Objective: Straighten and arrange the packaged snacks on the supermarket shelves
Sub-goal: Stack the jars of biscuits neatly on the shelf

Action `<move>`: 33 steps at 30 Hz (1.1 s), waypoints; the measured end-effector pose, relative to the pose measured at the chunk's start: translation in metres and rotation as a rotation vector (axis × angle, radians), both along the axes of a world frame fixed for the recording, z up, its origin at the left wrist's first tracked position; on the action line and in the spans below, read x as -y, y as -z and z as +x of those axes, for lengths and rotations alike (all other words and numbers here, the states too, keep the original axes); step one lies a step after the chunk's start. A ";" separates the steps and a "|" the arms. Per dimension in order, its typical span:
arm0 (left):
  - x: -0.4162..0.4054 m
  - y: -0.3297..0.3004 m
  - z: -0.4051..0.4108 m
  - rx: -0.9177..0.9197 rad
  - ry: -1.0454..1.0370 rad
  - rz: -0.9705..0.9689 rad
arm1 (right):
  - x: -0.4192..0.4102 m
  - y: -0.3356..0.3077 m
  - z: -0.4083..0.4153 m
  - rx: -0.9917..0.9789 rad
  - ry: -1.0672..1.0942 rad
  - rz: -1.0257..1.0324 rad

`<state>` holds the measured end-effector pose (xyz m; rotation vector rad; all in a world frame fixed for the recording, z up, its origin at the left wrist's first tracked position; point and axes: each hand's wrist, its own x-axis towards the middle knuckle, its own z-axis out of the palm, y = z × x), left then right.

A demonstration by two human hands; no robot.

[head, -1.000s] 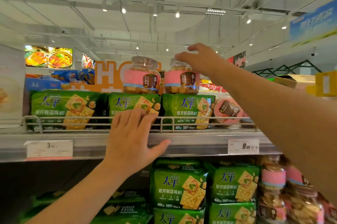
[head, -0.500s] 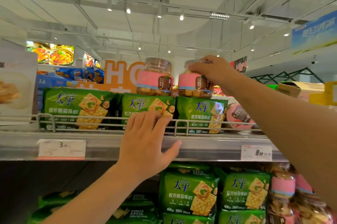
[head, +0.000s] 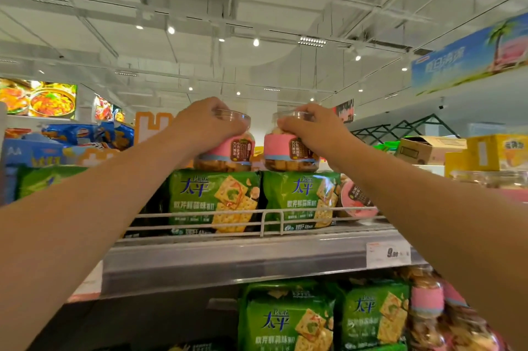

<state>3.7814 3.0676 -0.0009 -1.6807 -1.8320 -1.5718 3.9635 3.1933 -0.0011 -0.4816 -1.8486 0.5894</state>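
- Gripping a jar in each hand: the left hand (head: 204, 125) curls its fingers round the top of the left jar (head: 228, 147), and the right hand (head: 313, 130) clasps the right jar (head: 288, 152) the same way.
- Both jars stand upright, close side by side, on top of green cracker packs (head: 217, 199) on the upper shelf (head: 243, 259), behind its wire rail (head: 271, 217).
- Turn each jar slowly so the dark labels face front; keep them level.
- The packs underneath look soft, so set the bases flat and test before letting go.
- A third pink jar (head: 357, 197) lies on its side to the right; I judge it wants standing up next.
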 end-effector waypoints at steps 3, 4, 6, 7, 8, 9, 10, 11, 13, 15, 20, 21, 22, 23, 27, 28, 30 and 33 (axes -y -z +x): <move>-0.006 -0.001 -0.003 0.049 0.004 0.096 | 0.003 -0.001 0.002 -0.041 -0.021 0.000; -0.007 -0.003 -0.004 0.055 -0.003 0.127 | 0.005 -0.003 0.006 -0.064 -0.029 0.004; -0.009 -0.007 -0.001 0.022 -0.018 0.206 | 0.008 -0.009 0.018 -0.107 -0.034 0.036; -0.008 -0.010 0.004 0.003 -0.021 0.255 | 0.011 -0.014 0.028 -0.124 -0.035 0.057; -0.007 -0.012 0.012 -0.007 -0.012 0.312 | 0.013 -0.018 0.040 -0.134 -0.036 0.075; -0.006 -0.014 0.023 -0.002 0.013 0.365 | 0.014 -0.021 0.054 -0.138 -0.031 0.089; -0.008 -0.016 0.035 0.011 0.049 0.405 | 0.015 -0.024 0.071 -0.138 -0.021 0.100; -0.010 -0.018 0.050 0.023 0.089 0.427 | 0.015 -0.026 0.090 -0.137 -0.007 0.107; -0.021 -0.018 0.085 0.033 0.180 0.426 | 0.010 -0.026 0.131 -0.123 0.029 0.117; -0.037 -0.016 0.124 0.020 0.250 0.403 | 0.001 -0.023 0.177 -0.083 0.075 0.125; -0.095 -0.005 0.228 0.020 0.387 0.344 | -0.041 -0.007 0.290 -0.030 0.127 0.099; -0.108 -0.003 0.248 0.005 0.400 0.329 | -0.052 -0.005 0.310 -0.016 0.132 0.093; -0.120 -0.002 0.266 -0.018 0.408 0.313 | -0.064 -0.003 0.329 0.000 0.134 0.089; -0.133 0.000 0.283 -0.038 0.411 0.294 | -0.076 -0.001 0.347 0.017 0.133 0.080; -0.173 0.007 0.327 -0.087 0.350 0.201 | -0.125 0.001 0.392 0.071 0.128 0.037; -0.182 0.008 0.333 -0.108 0.319 0.169 | -0.136 0.001 0.397 0.081 0.129 0.035; -0.198 0.009 0.338 -0.186 0.225 0.109 | -0.156 0.000 0.403 0.113 0.133 0.039; -0.216 0.007 0.341 -0.345 0.060 0.053 | -0.182 0.002 0.403 0.173 0.140 0.052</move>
